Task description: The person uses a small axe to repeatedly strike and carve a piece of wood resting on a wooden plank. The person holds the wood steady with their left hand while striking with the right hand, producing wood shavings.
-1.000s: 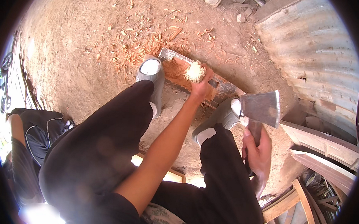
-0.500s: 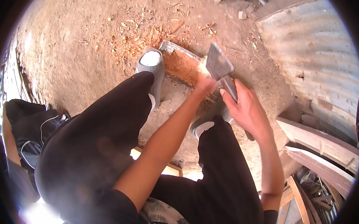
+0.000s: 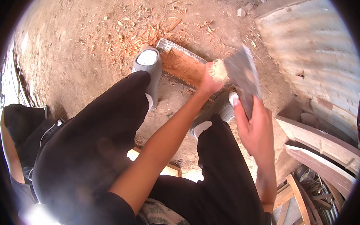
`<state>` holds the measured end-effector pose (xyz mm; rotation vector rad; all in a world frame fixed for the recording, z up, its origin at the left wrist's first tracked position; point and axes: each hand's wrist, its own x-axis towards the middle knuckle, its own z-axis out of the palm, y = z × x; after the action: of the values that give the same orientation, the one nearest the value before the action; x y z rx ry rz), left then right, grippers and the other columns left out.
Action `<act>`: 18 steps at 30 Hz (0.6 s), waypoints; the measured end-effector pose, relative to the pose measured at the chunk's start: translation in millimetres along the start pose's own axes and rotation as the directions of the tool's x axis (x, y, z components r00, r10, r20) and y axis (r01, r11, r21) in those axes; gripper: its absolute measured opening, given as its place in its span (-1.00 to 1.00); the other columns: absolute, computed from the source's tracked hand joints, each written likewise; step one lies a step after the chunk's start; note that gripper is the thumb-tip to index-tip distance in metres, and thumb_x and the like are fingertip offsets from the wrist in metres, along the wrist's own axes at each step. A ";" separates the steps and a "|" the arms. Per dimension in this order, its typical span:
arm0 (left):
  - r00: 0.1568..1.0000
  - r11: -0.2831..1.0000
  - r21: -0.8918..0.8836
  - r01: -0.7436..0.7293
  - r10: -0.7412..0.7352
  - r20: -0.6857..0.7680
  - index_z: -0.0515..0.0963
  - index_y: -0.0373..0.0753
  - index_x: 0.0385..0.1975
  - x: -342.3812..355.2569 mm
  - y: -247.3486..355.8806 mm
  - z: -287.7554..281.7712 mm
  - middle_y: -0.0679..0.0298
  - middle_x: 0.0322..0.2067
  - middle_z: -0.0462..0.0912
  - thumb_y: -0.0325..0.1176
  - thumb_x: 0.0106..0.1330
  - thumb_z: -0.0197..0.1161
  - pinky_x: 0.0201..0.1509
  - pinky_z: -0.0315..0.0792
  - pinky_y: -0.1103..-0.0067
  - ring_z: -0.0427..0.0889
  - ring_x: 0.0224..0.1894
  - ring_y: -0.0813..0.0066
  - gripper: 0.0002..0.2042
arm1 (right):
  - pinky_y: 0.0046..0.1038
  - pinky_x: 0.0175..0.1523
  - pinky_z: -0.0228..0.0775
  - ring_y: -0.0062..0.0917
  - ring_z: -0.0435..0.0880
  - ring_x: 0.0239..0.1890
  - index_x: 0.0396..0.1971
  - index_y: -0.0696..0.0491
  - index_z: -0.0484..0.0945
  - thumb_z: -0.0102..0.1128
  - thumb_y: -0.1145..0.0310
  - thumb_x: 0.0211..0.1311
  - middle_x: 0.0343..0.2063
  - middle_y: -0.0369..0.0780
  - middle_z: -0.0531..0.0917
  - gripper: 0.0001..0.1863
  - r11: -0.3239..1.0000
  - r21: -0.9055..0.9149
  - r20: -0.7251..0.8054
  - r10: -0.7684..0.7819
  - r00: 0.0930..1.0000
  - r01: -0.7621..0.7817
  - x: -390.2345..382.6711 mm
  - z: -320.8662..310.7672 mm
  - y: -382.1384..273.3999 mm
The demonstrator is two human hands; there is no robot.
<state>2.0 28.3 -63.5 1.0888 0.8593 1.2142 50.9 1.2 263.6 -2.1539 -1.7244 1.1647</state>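
- Hatchet: right hand fisted on handle, blade beside post.
- Left hand clamps post on plank; keep fingers below the cut.

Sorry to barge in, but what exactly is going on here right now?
A person seated over bare dirt is chopping wood. The left hand steadies a pale, frayed piece of wood on a reddish plank lying between the feet. The right hand grips a hatchet, its blade close beside that piece. Wood chips litter the ground beyond the plank.
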 end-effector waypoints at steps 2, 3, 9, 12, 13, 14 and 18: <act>0.986 0.980 0.195 -0.037 0.067 -0.152 0.36 -0.28 0.16 -6.5 -17.6 8.1 0.25 0.01 0.63 -0.45 0.24 0.46 0.21 0.48 0.41 0.62 0.08 0.43 -0.48 | -0.12 -0.37 0.42 0.11 0.69 -0.44 -0.08 0.22 0.45 0.20 0.28 0.50 -0.56 0.09 0.64 -0.71 1.000 0.019 -0.070 -0.019 0.997 0.021 -3.6 11.3 25.1; 0.965 0.985 0.157 -0.065 0.102 -0.243 0.39 -0.28 0.14 -11.8 -33.1 7.5 0.25 -0.01 0.63 -0.39 0.20 0.52 0.18 0.49 0.41 0.62 0.06 0.43 -0.44 | -0.11 -0.37 0.42 0.10 0.69 -0.45 -0.05 0.22 0.46 0.19 0.28 0.52 -0.53 0.12 0.63 -0.71 0.997 -0.066 0.019 -0.037 0.999 0.038 4.3 10.9 33.4; 0.984 0.982 0.138 0.125 -0.141 0.110 0.68 -0.27 -0.20 1.4 70.9 41.1 0.19 -0.29 0.78 -0.33 0.21 0.42 0.23 0.50 0.29 0.74 -0.04 0.13 -0.78 | -0.42 -0.59 0.31 -0.53 0.55 -0.69 -0.01 0.16 0.51 0.14 0.27 0.54 -0.61 -0.24 0.54 -0.74 0.892 0.352 0.001 0.302 0.953 -0.284 -39.9 -10.8 60.3; 0.965 0.906 0.421 -0.043 -0.072 0.253 0.68 -0.24 -0.32 -7.3 80.9 46.6 0.14 -0.40 0.73 -0.43 0.08 0.38 0.09 0.50 0.22 0.70 -0.17 -0.01 -0.84 | -0.58 -0.64 0.22 -0.72 0.42 -0.70 -0.04 0.11 0.52 0.14 0.23 0.54 -0.61 -0.38 0.44 -0.75 0.721 0.551 0.044 0.478 0.877 -0.421 -51.0 -0.7 58.1; 0.945 0.863 0.496 -0.099 -0.075 0.319 0.67 -0.23 -0.33 -12.3 75.2 47.1 0.11 -0.40 0.72 -0.46 0.03 0.36 0.05 0.48 0.21 0.68 -0.19 -0.02 -0.83 | -0.57 -0.63 0.23 -0.67 0.41 -0.72 -0.08 0.09 0.51 0.14 0.19 0.54 -0.62 -0.35 0.42 -0.74 0.698 0.577 0.046 0.490 0.870 -0.424 -52.1 3.7 60.4; 0.918 0.811 0.562 -0.160 -0.086 0.386 0.67 -0.22 -0.35 -18.5 69.5 47.6 0.08 -0.39 0.70 -0.48 -0.02 0.35 0.00 0.47 0.19 0.65 -0.20 -0.04 -0.81 | -0.56 -0.64 0.23 -0.67 0.41 -0.72 -0.08 0.09 0.51 0.14 0.19 0.54 -0.62 -0.35 0.42 -0.74 0.675 0.597 0.056 0.505 0.861 -0.434 -54.1 6.4 62.2; 0.929 0.871 0.326 -0.366 0.323 0.181 0.43 -0.21 -0.56 -36.1 53.8 44.0 0.12 -0.57 0.49 -0.39 0.00 0.38 -0.24 0.35 0.25 0.51 -0.41 0.00 -0.80 | -0.56 -0.61 0.26 -0.68 0.42 -0.70 -0.08 0.10 0.49 0.14 0.19 0.54 -0.61 -0.34 0.42 -0.74 0.573 0.677 0.098 0.552 0.828 -0.462 -66.9 3.8 81.2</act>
<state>21.9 -14.8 -1.1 1.6511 0.8306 1.2972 108.1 -85.9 247.9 -2.1698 -0.4286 1.4370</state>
